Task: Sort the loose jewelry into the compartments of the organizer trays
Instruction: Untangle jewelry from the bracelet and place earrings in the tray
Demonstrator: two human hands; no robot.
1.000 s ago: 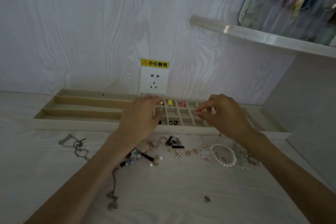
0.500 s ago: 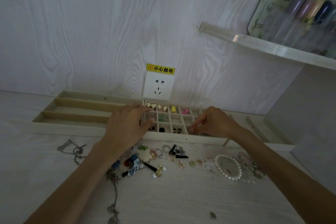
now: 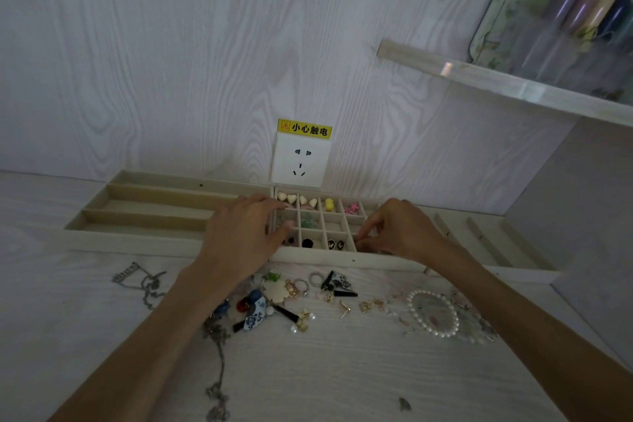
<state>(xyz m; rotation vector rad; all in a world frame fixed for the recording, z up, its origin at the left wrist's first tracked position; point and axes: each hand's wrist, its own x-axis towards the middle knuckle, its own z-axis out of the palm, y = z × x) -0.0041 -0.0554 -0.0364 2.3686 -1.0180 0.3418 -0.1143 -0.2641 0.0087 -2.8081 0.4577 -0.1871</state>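
Matt wood-grain table [image 3: 342, 380], glossy pearl bracelet [image 3: 433, 313], metal chain [image 3: 219, 353].

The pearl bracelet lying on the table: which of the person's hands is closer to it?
Right. The right hand is over the grid tray, just beyond the pearl bracelet; the left hand is farther off to the left, at the tray's left edge.

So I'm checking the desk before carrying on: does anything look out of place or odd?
Mostly expected clutter: loose jewelry awaiting sorting. One oddity: a small dark scrap lies alone on the white wood-grain tabletop, well apart from the white pearl bracelet and the other pieces. What it is cannot be told.
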